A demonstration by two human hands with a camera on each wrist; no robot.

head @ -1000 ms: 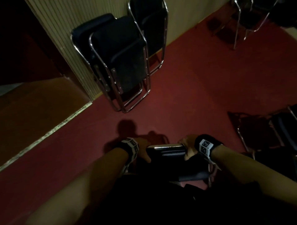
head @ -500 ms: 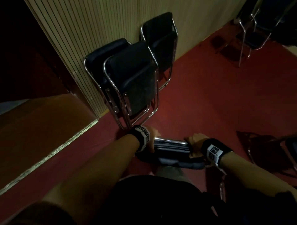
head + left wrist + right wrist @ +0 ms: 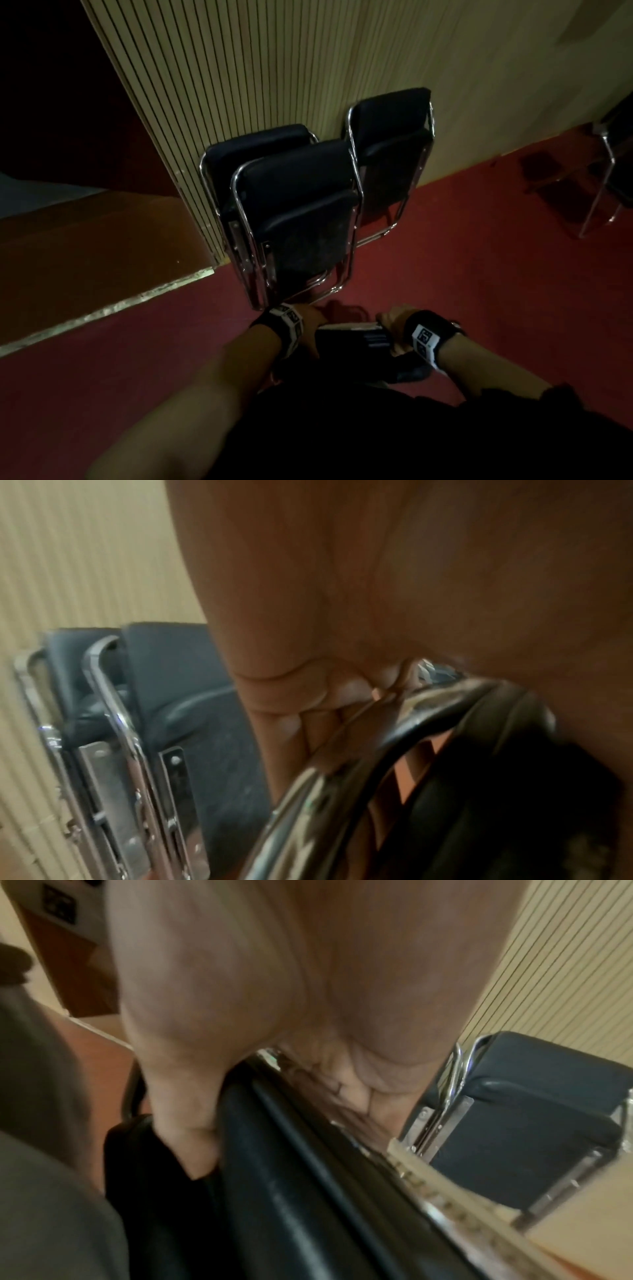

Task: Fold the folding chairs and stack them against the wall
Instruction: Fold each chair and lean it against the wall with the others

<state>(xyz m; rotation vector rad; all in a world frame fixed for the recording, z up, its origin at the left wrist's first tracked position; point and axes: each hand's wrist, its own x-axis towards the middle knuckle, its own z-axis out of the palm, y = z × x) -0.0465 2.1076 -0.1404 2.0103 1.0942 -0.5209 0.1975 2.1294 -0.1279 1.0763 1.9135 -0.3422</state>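
While both hands, left hand [image 3: 313, 317] and right hand [image 3: 394, 320], grip the folded chair [image 3: 352, 341] just before the stacked chairs [image 3: 294, 205] at the wall [image 3: 274, 68], careless lowering could topple them.

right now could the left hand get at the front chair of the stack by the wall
Probably not yet: the left hand grips the carried chair, as does the right hand. The front stacked chair stands just ahead, nothing between.
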